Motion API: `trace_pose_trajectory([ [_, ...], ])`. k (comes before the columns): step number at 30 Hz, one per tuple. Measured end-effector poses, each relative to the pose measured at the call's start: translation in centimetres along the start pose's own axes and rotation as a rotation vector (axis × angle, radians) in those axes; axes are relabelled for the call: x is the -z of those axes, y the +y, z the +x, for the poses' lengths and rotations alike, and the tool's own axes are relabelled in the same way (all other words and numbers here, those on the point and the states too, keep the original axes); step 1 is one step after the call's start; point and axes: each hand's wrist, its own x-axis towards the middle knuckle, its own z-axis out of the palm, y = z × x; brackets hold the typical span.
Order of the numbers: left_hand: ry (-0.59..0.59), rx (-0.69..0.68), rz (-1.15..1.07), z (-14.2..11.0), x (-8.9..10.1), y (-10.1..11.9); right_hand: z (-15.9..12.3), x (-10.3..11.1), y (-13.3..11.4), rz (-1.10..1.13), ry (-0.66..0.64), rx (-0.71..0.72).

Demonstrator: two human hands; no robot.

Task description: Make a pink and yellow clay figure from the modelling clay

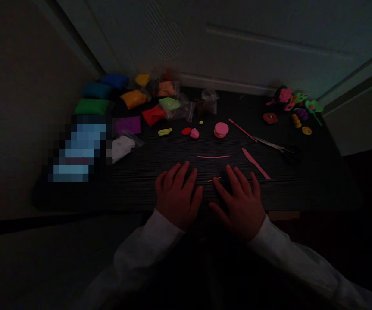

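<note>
Both hands rest palm down at the front of a dark table (134, 189). My left hand (177, 193) lies flat with its fingers spread and holds nothing. Fingers apart, my right hand (240, 200) is also flat and empty, its index fingertip beside a thin orange toothpick-like stick (214, 179). Just beyond the fingertips lies a thin pink clay strand (214, 156). Farther back sits a round pink clay piece with a green layer (221, 130). A pink clay knife (256, 164) and a slim pink tool (242, 130) lie to the right.
Bags of coloured clay, including green (92, 106) and purple (127, 125), line the back left, near a pixelated lit screen (82, 150). Small clay lumps, one pink (194, 133), lie mid-table. Scissors (274, 146) and clay flowers (285, 95) are at right. A wall stands behind.
</note>
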Motion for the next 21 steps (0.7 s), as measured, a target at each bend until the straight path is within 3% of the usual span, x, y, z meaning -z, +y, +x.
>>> trace_pose_trajectory([
  [8,0.006,-0.007,0.011,-0.2,-0.2,0.0,1.8,-0.2,-0.3,0.002,-0.003,-0.023],
  [14,0.038,-0.004,0.012,-0.2,-0.2,0.1,0.6,-0.2,0.1,0.049,-0.014,0.035],
  [21,0.066,-0.016,0.024,-0.2,-0.4,0.0,2.2,-0.5,2.6,0.183,0.134,0.066],
])
